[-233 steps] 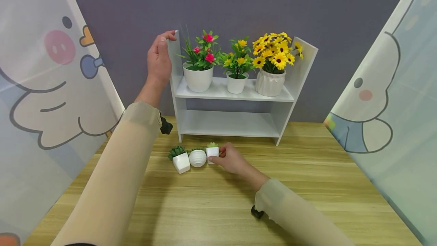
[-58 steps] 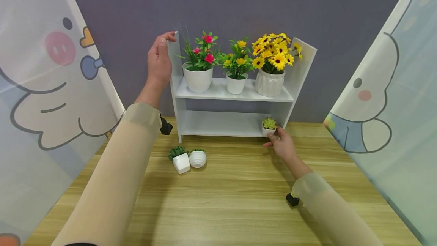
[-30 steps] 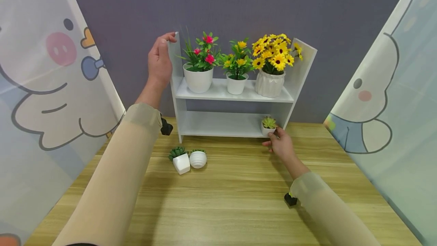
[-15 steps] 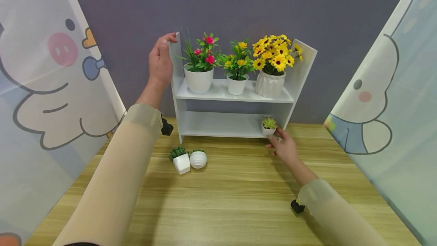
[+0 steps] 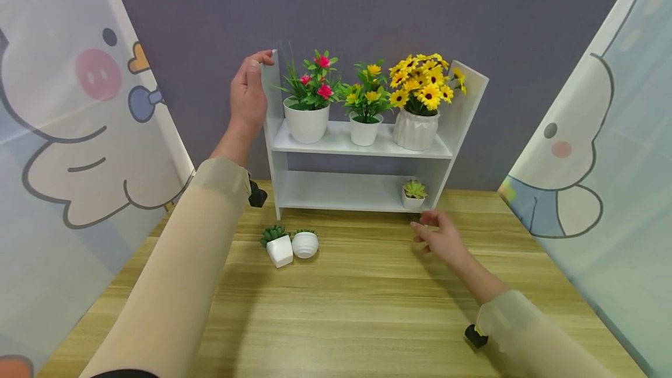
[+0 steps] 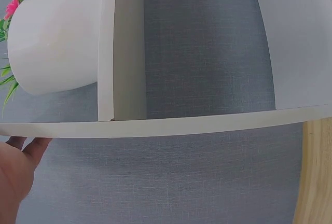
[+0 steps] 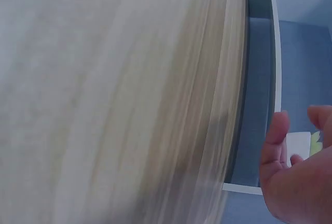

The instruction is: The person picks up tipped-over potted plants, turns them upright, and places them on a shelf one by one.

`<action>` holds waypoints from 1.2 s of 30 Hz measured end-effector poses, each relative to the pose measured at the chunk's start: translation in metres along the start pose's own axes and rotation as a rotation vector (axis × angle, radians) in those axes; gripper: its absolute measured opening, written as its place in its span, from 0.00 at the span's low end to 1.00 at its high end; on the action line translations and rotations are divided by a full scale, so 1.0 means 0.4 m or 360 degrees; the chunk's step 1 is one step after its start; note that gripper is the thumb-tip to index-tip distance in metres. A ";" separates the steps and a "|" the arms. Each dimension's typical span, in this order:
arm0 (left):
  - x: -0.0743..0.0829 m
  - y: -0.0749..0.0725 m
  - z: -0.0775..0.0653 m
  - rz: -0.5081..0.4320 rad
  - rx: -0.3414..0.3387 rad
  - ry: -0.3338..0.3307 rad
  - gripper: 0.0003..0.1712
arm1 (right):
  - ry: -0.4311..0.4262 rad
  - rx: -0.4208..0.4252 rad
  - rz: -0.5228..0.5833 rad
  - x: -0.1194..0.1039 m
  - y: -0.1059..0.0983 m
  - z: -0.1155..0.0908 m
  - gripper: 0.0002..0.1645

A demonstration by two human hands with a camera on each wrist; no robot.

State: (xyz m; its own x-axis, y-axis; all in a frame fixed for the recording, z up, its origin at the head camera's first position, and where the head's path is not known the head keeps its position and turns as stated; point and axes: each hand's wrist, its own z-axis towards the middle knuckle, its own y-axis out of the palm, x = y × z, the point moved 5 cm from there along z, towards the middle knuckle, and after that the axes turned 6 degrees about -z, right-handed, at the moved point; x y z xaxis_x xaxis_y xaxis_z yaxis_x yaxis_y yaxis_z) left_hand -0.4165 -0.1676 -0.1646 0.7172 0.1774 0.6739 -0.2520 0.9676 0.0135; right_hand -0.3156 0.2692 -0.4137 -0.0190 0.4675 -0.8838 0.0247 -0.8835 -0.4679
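Note:
My left hand (image 5: 248, 95) touches the top of the left side panel of a white two-tier shelf (image 5: 362, 209); in the left wrist view, its fingertips (image 6: 39, 146) rest against the panel's outer face. A small light-green succulent in a white square pot (image 5: 413, 195) stands at the right end of the lower tier. Just below and in front of it, my right hand (image 5: 443, 241) is apart from the pot, fingers loosely bent and holding nothing. On the table to the left lie a dark-green succulent in a tipped white pot (image 5: 280, 251) and a round ribbed white pot (image 5: 305, 245).
The upper tier bears a pink-flowered plant (image 5: 307, 121), a small yellow-flowered plant (image 5: 364, 130) and a pot of yellow daisies (image 5: 416, 127). A grey wall (image 5: 362, 4) stands behind the shelf, and cartoon-printed panels flank the wooden table (image 5: 325, 319).
The light-green succulent went from the table to the right of the lower tier in my right hand. That hand has let go and drawn back toward me. My left hand stays at the panel.

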 end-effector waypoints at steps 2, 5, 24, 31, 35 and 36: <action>-0.001 -0.001 0.001 0.0004 0.0000 -0.0001 0.18 | -0.0017 -0.0040 -0.0021 0.001 0.008 -0.007 0.41; -0.003 -0.002 0.001 0.0007 0.0003 -0.0001 0.19 | -0.0040 -0.0106 -0.0056 -0.001 0.027 -0.017 0.38; 0.006 0.001 -0.004 -0.0007 0.0006 -0.0008 0.19 | -0.0080 -0.0508 -0.0149 -0.047 0.210 -0.036 0.34; 0.005 0.000 -0.004 0.0006 0.0001 -0.0016 0.19 | -0.0107 -0.0591 -0.0118 -0.082 0.271 -0.036 0.33; 0.006 0.001 -0.004 0.0001 -0.0002 -0.0015 0.19 | -0.0087 -0.0619 -0.0081 -0.100 0.303 -0.037 0.34; 0.006 0.001 -0.004 0.0001 -0.0001 -0.0013 0.19 | -0.0078 -0.0623 -0.0072 -0.105 0.312 -0.038 0.35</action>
State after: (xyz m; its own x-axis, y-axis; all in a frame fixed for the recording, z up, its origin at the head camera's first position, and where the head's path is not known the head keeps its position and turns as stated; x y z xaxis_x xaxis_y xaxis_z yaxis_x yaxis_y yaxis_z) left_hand -0.4139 -0.1664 -0.1642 0.7119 0.1764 0.6798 -0.2518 0.9677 0.0126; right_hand -0.2966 0.1400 -0.4351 -0.0765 0.4951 -0.8655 0.4018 -0.7791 -0.4812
